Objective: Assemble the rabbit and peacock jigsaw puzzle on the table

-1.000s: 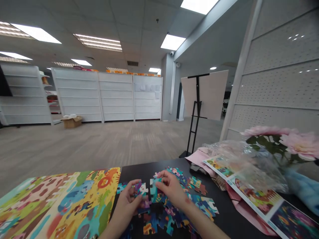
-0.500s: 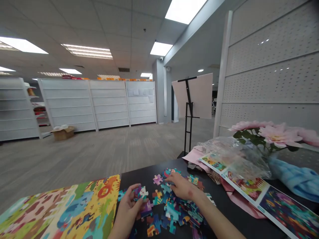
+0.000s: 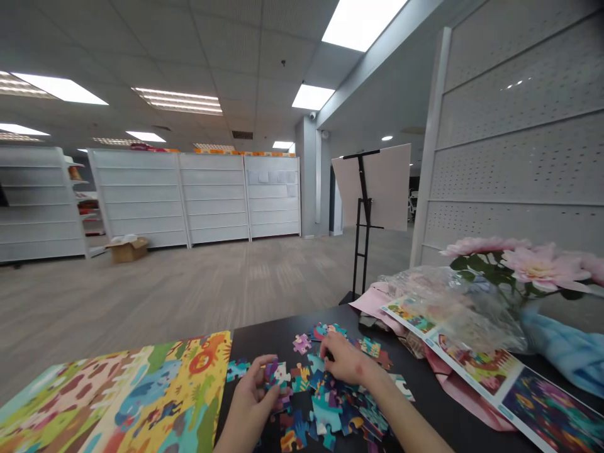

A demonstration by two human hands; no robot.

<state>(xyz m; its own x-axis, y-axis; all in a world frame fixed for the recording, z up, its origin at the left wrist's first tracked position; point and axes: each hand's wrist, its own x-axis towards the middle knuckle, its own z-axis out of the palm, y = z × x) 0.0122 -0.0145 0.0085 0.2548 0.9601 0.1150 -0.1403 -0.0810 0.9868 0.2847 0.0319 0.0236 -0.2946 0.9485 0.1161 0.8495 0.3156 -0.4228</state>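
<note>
- The left hand [image 3: 250, 402] is at the left edge of the loose pieces, thumb and forefinger a little apart, beside a purple-and-white piece [image 3: 280, 375]; whether they grip it, I cannot tell.
- The right hand [image 3: 347, 360] is over the far part of the pile [image 3: 326, 409], fingers bent down; whether they hold a piece, I cannot tell.
- The pile lies on the black table [image 3: 264, 332], between and near the hands, many pieces overlapping.
- A pink-purple piece [image 3: 302, 343] lies apart, just left of the right hand.
- Left of the left hand is a bright animal board [image 3: 165, 396].
- On the right lie a picture sheet [image 3: 500, 377] and clear plastic [image 3: 453, 314], near pink flowers [image 3: 542, 267].
- Far off stand an easel [image 3: 362, 239], white shelves [image 3: 214, 198] and, left, a carton [image 3: 129, 251].
</note>
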